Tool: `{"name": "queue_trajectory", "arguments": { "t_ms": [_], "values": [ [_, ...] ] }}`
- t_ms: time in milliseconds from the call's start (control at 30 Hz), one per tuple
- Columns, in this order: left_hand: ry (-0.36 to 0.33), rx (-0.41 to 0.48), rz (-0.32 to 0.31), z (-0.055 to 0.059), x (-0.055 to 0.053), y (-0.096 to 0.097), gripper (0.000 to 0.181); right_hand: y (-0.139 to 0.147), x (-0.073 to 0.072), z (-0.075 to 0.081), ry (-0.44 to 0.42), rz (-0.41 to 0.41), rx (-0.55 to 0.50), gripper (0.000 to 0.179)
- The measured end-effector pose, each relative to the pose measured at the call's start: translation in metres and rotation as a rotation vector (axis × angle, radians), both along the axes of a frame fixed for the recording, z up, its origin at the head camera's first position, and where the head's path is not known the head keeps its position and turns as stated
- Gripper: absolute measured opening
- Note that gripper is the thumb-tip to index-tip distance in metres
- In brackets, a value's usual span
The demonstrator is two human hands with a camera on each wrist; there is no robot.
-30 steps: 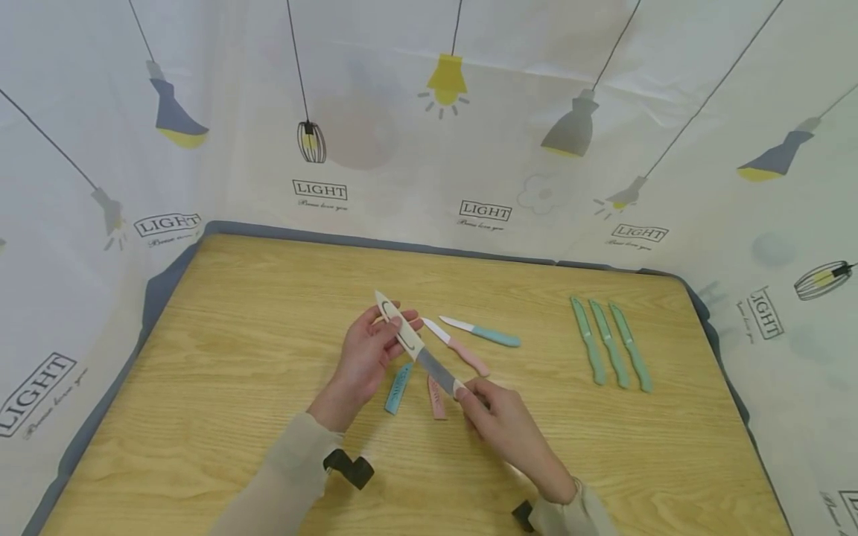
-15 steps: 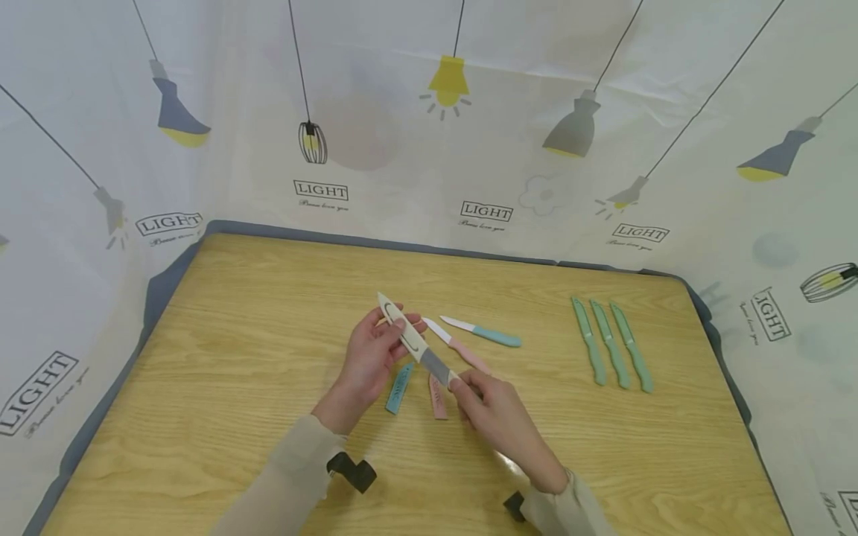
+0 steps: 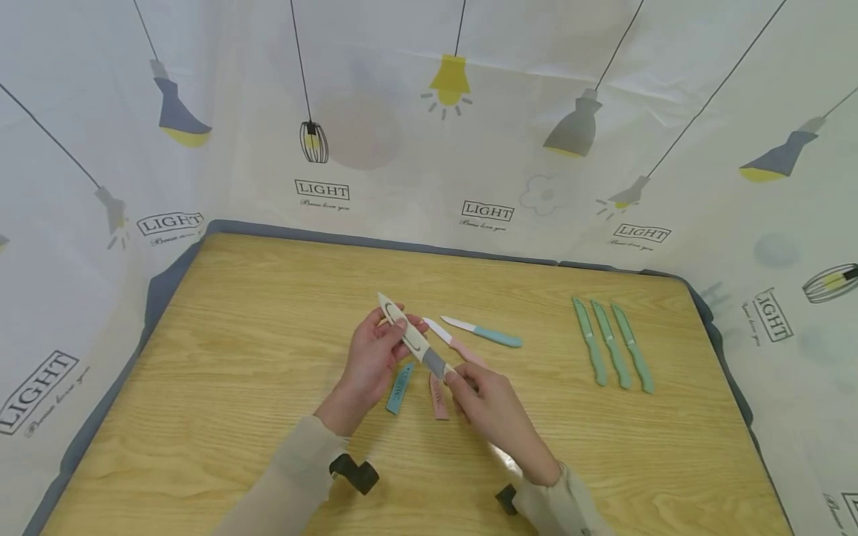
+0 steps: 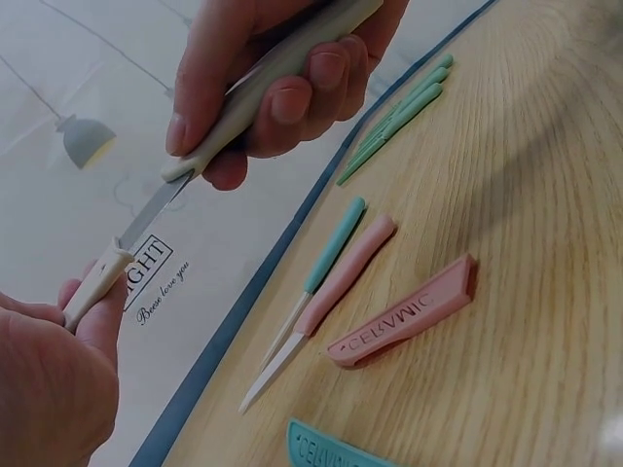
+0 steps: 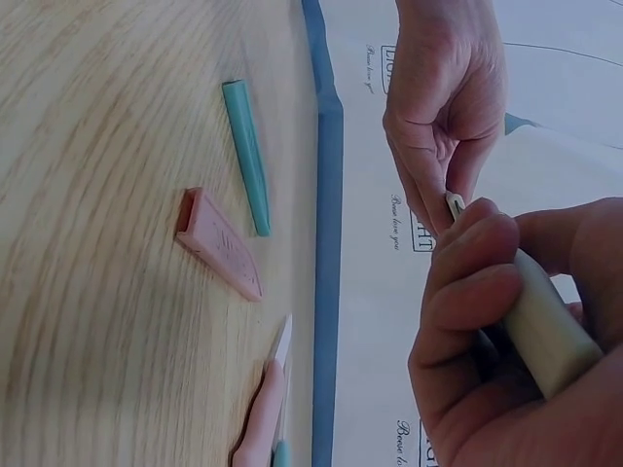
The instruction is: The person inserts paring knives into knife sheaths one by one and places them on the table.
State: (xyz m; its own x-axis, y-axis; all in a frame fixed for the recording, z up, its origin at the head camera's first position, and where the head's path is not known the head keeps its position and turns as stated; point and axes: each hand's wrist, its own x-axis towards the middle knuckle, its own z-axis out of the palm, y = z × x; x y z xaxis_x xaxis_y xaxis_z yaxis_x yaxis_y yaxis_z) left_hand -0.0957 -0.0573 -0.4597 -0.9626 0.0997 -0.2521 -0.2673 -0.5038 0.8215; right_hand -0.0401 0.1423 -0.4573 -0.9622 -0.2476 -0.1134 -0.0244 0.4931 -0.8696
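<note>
My left hand (image 3: 370, 354) holds a cream blade sheath (image 3: 407, 330), thumb on top and fingers beneath. In my right hand (image 3: 492, 402) is a knife gripped by its cream handle (image 4: 263, 89). Part of the grey blade (image 4: 158, 209) shows between handle and sheath; its tip end is inside the sheath. Below the hands on the table lie a blue sheath (image 3: 400, 388) and a pink sheath (image 3: 439, 397). Just beyond my right hand are a pink-handled knife (image 4: 348, 274) and a blue-handled knife (image 3: 497, 336), both with bare white blades.
Three green knives (image 3: 611, 344) lie side by side at the right of the wooden table (image 3: 234, 335). A white cloth (image 3: 402, 134) printed with lamps stands behind and around the table, above a blue-grey border (image 3: 375, 240).
My right hand has moved up and left toward my left hand, pushing the knife deeper into the cream sheath. Less of the blade shows now. The left hand has barely shifted.
</note>
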Motion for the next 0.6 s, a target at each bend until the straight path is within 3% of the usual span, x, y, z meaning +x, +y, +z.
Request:
{"name": "queue_trajectory", "arguments": {
  "t_ms": [600],
  "values": [
    [0.020,0.005,-0.016,-0.0002,0.0000,0.0023,0.028,-0.0072,-0.0051,0.0044,0.005,-0.011,-0.031,0.022]
  ]
}}
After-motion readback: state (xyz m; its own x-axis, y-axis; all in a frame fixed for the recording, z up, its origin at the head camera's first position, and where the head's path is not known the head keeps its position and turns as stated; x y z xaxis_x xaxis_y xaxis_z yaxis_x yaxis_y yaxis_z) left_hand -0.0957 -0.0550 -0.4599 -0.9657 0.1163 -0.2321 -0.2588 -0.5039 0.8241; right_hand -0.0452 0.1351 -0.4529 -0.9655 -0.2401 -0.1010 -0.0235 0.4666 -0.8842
